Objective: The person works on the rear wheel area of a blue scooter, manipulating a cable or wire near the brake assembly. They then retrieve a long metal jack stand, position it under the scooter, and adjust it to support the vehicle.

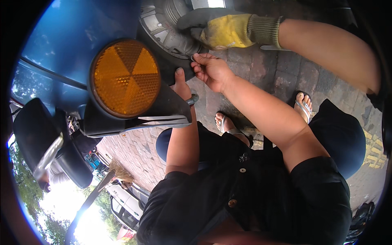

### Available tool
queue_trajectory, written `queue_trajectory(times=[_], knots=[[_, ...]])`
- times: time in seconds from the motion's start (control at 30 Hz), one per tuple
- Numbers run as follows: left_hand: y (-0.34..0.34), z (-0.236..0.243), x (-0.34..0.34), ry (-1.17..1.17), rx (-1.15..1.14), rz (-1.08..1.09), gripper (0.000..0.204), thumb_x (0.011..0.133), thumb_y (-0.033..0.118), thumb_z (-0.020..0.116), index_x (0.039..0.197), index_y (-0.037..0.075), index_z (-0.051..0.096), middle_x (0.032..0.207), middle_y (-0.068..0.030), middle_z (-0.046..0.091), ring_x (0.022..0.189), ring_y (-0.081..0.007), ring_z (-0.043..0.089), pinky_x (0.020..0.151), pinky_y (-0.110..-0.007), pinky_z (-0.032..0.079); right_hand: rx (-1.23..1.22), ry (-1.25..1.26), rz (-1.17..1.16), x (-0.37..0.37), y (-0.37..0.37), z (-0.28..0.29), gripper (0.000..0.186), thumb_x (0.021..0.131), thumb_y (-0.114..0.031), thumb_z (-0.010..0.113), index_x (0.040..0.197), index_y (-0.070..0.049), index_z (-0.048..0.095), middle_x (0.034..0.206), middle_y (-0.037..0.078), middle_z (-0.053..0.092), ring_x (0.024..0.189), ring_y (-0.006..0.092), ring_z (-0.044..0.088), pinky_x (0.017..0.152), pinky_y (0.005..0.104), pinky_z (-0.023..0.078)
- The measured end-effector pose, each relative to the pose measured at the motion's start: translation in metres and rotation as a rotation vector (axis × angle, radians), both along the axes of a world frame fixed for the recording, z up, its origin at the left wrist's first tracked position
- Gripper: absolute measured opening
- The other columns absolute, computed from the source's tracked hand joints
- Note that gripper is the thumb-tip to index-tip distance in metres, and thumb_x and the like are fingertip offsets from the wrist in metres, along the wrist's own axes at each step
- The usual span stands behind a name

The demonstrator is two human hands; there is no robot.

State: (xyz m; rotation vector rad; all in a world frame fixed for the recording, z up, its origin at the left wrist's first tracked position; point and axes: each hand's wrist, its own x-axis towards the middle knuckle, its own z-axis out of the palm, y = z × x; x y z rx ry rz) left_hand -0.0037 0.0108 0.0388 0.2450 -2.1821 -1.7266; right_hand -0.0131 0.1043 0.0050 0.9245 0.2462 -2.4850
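Note:
My right hand [212, 71] is closed in a pinch at the lower edge of a grey metal motor housing [163, 34]. Whatever small thing sits between its thumb and fingertips is too small to name. Beside it, my left hand [182, 87] reaches up behind a black bracket, its thumb upright against a black mudguard [171, 61]. The other fingers of that hand are hidden. Another person's hand in a yellow and black work glove [228, 30] rests against the housing, just above my right hand.
A round orange reflector [124, 77] on a black bracket [171, 107] juts out left of my hands, beneath a blue vehicle body panel [81, 32]. Brick paving [261, 69] lies below. A straw broom [118, 171] and a white vehicle [124, 204] show at lower left.

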Motion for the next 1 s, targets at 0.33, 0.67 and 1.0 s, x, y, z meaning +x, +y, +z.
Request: queue_trajectory(times=[0.33, 0.67, 1.0], knots=[[-0.005, -0.012, 0.0, 0.163, 0.007, -0.044, 0.048, 0.082, 0.011, 0.066, 0.122, -0.005, 0.047, 0.114, -0.0124, 0.057, 0.098, -0.0212, 0.055, 0.091, -0.033, 0.042, 0.141, 0.093, -0.015, 0.003, -0.009, -0.002, 0.011, 0.09, -0.02, 0.058, 0.084, -0.011, 0.057, 0.068, -0.002, 0.056, 0.056, 0.0072, 0.049, 0.053, 0.0205, 0.042], [0.0, -0.005, -0.002, 0.045, -0.027, 0.042, 0.09, 0.068, 0.039, 0.077, 0.127, -0.009, 0.028, 0.12, -0.0229, 0.044, 0.104, -0.028, 0.051, 0.088, -0.039, 0.046, -0.333, 0.048, -0.018, -0.002, 0.015, -0.016, 0.014, 0.091, -0.015, 0.056, 0.094, -0.002, 0.058, 0.087, 0.008, 0.065, 0.076, 0.0131, 0.064, 0.065, 0.0246, 0.054], [-0.002, -0.009, -0.002, 0.053, 0.04, 0.002, 0.095, 0.068, 0.042, 0.078, 0.13, -0.008, 0.027, 0.119, -0.0222, 0.045, 0.103, -0.0278, 0.051, 0.088, -0.039, 0.044, 0.616, 0.532, 0.176, -0.004, 0.006, -0.023, 0.015, 0.09, -0.013, 0.059, 0.1, -0.003, 0.059, 0.084, 0.004, 0.063, 0.073, 0.0112, 0.059, 0.066, 0.0243, 0.049]])
